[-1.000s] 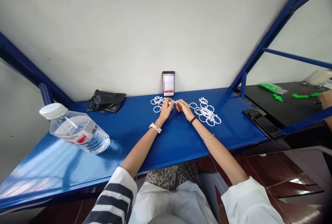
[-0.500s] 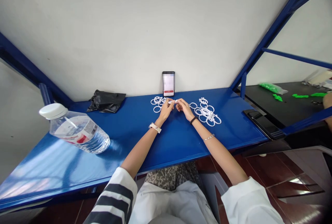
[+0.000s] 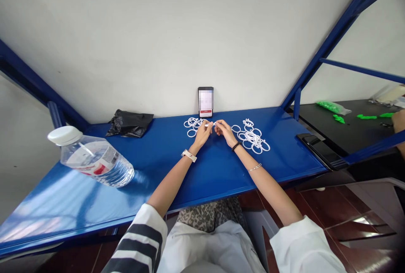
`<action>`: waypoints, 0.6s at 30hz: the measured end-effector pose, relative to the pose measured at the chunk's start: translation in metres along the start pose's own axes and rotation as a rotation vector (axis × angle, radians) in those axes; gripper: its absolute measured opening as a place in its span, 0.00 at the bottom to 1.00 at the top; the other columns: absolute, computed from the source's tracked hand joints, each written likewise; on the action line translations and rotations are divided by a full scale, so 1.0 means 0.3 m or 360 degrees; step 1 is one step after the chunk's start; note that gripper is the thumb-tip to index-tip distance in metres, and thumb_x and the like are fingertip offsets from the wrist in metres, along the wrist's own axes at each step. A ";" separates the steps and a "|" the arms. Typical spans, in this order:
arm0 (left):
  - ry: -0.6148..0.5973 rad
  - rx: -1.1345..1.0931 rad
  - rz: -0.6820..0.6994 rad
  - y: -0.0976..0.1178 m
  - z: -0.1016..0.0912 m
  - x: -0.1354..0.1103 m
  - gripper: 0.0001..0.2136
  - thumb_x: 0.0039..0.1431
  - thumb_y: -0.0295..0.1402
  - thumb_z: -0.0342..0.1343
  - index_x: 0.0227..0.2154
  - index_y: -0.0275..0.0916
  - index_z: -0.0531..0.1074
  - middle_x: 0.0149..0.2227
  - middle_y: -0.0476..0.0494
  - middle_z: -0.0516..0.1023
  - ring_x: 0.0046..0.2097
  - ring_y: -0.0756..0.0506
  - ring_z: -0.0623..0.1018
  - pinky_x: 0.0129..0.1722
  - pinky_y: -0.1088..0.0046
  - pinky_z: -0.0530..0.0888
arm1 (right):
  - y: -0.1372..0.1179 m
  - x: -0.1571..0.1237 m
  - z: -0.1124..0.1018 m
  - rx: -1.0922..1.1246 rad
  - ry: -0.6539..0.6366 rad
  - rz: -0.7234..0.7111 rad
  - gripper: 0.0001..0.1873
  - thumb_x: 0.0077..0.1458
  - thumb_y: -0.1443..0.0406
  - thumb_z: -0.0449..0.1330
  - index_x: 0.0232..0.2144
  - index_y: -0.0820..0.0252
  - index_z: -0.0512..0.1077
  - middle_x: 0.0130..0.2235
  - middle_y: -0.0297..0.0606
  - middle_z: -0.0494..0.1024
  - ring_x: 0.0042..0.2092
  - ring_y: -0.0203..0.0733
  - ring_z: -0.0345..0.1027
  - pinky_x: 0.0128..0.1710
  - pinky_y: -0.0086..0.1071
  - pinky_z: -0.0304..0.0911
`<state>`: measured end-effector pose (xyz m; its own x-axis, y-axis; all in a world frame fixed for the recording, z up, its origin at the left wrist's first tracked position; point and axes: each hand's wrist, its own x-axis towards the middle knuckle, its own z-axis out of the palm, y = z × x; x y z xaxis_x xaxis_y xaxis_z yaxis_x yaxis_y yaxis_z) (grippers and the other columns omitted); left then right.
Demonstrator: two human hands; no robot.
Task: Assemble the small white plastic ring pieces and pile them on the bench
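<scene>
My left hand (image 3: 203, 134) and my right hand (image 3: 225, 132) meet over the back middle of the blue table, fingers closed. Between the fingertips of both shows part of a white ring (image 3: 214, 123), small and mostly covered by the fingers. Beside my left hand lies a small group of white rings (image 3: 191, 133). To the right of my right hand spreads a larger heap of white rings (image 3: 253, 139), overlapping one another. Whether these rings are linked I cannot tell.
A phone (image 3: 206, 101) leans upright against the wall behind my hands. At left stand a water bottle (image 3: 95, 159) and a crumpled black bag (image 3: 130, 123). Another phone (image 3: 313, 144) lies at the right edge. Beyond the blue frame, another person's hand (image 3: 399, 121) is near green pieces (image 3: 367, 117).
My fingers have shifted very slightly around the white ring. At far right, the other person's hand has moved a little further into view.
</scene>
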<state>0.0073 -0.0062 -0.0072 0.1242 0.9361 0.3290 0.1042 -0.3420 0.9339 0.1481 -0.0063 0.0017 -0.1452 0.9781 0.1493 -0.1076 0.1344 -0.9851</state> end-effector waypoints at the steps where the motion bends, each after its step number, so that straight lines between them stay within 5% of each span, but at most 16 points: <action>1: 0.0004 0.0009 0.0002 -0.001 0.000 0.000 0.16 0.63 0.49 0.46 0.31 0.39 0.62 0.22 0.52 0.66 0.24 0.51 0.66 0.27 0.74 0.63 | 0.002 0.001 -0.002 0.0004 0.0002 -0.0010 0.18 0.48 0.48 0.62 0.30 0.56 0.68 0.24 0.29 0.70 0.25 0.33 0.61 0.25 0.29 0.53; 18: 0.0031 0.0113 -0.0017 0.004 0.000 -0.001 0.16 0.64 0.48 0.46 0.31 0.39 0.62 0.21 0.53 0.66 0.24 0.51 0.66 0.27 0.74 0.62 | 0.019 0.009 -0.017 -0.0002 -0.0018 -0.0075 0.17 0.48 0.50 0.64 0.28 0.56 0.69 0.25 0.29 0.71 0.26 0.33 0.61 0.27 0.29 0.55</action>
<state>0.0076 -0.0069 -0.0061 0.1037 0.9410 0.3221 0.1752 -0.3361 0.9254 0.1522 -0.0020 -0.0039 -0.1510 0.9688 0.1963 -0.1133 0.1803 -0.9771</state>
